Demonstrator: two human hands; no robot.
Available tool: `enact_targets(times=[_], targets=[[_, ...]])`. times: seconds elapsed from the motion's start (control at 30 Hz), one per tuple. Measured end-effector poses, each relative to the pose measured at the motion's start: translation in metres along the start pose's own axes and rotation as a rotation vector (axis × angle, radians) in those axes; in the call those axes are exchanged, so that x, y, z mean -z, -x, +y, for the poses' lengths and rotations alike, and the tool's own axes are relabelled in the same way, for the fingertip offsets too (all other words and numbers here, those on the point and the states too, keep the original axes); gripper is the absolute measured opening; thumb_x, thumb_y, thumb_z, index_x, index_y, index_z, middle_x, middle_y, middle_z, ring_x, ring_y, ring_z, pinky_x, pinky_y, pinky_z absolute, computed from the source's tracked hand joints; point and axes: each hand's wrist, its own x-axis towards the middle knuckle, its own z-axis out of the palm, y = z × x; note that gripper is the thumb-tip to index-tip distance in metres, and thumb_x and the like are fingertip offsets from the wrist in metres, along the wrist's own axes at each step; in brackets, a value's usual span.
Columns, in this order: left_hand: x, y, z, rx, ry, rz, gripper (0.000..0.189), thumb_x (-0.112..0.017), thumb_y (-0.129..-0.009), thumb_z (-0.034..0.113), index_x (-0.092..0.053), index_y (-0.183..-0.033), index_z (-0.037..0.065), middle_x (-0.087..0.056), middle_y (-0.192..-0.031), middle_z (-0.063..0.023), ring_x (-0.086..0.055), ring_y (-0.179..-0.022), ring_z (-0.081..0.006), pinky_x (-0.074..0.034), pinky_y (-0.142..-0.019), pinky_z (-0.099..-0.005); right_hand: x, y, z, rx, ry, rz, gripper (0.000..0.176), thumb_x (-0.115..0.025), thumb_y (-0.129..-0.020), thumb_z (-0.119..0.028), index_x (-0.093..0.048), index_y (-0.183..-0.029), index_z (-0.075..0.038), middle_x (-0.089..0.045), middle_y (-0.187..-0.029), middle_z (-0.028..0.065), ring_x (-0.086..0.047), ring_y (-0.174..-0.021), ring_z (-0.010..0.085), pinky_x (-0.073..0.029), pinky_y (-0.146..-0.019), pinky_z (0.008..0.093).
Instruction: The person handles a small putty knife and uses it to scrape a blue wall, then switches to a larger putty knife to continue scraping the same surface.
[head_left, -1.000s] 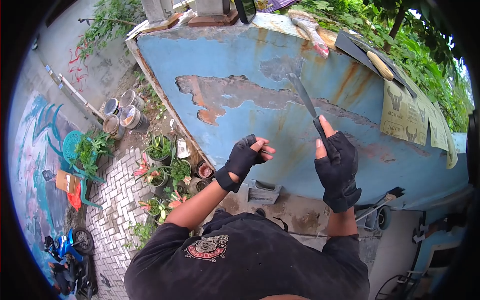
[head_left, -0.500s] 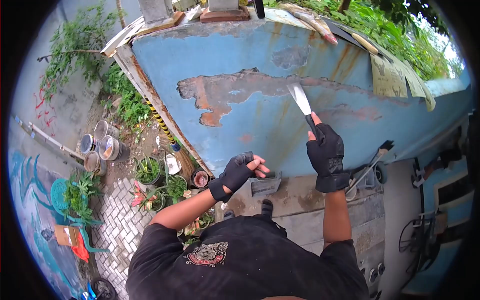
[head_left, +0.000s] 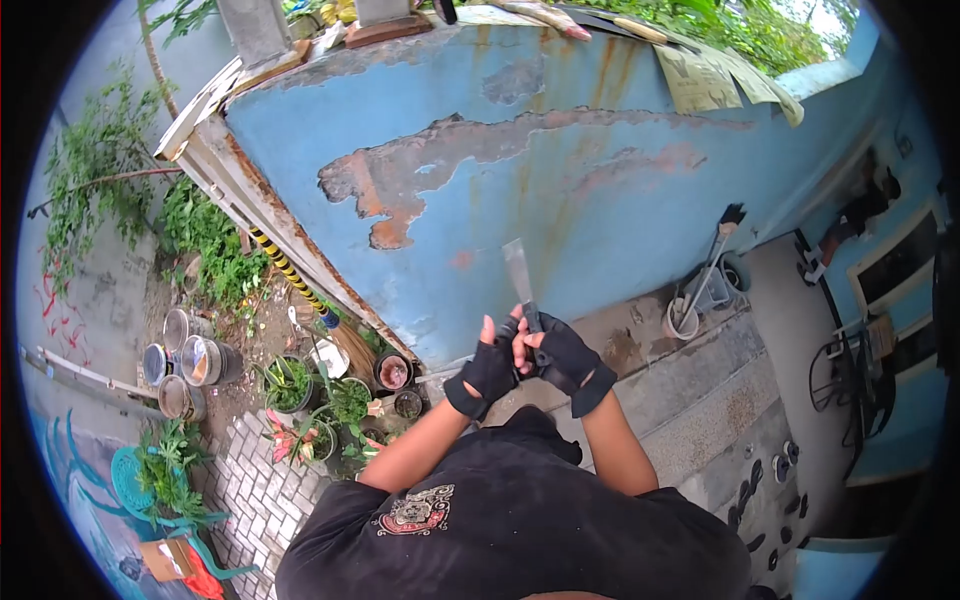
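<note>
Both hands wear black fingerless gloves and meet in front of the chest. My right hand (head_left: 568,357) is closed round the dark handle of a scraper (head_left: 519,272), whose metal blade points up toward the wall. Against it, my left hand (head_left: 494,368) has its thumb raised and its other fingers bent at the handle; whether they grip it is unclear. Beyond the blade stands a blue wall (head_left: 400,290) with a long patch of peeled paint (head_left: 450,145) and rusty streaks.
Along the wall top lie paper sheets (head_left: 700,80) and a wooden-handled tool (head_left: 640,30). Potted plants (head_left: 288,384), a broom (head_left: 352,350) and several buckets (head_left: 210,361) stand at the left. A pale bucket (head_left: 680,319) with tools is at the right.
My right hand has come down and left with the scraper, away from the peeled patch. My left hand has moved slightly right, and the hands now meet. The view has shifted.
</note>
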Motion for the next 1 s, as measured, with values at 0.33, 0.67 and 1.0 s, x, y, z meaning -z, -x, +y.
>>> enact_targets(times=[0.33,0.67,1.0], targets=[[-0.038,-0.037,-0.056,0.135,-0.173,0.221,0.071,-0.042,-0.093,0.065,-0.029,-0.148,0.023,-0.048,-0.120,0.0048,-0.050,-0.100,-0.0146,-0.048,-0.095,-0.0459,0.055,0.039,-0.043,0.085,0.282,0.036,0.024,-0.050,-0.088,-0.005,-0.051,-0.112,-0.001,-0.065,-0.097,0.0143,-0.067,-0.076,0.0198,-0.058,-0.064,0.0319],[-0.071,-0.059,-0.100,0.133,-0.376,0.400,0.076,-0.040,-0.091,0.069,-0.031,-0.146,0.017,-0.048,-0.126,-0.0043,-0.051,-0.118,-0.0247,-0.046,-0.099,-0.0494,0.081,0.071,-0.062,0.299,0.476,0.253,0.017,-0.051,-0.088,-0.004,-0.054,-0.104,-0.004,-0.065,-0.111,0.0113,-0.065,-0.082,0.0152,-0.055,-0.064,0.0284],[-0.064,-0.049,-0.089,0.008,-0.359,0.338,0.082,-0.051,-0.093,0.056,-0.019,-0.153,0.011,-0.029,-0.155,-0.0108,-0.043,-0.132,-0.0294,-0.043,-0.101,-0.0458,0.079,0.065,-0.054,0.439,0.425,0.395,0.025,-0.048,-0.091,-0.004,-0.053,-0.115,-0.004,-0.063,-0.120,0.0126,-0.065,-0.101,0.0199,-0.056,-0.075,0.0320]])
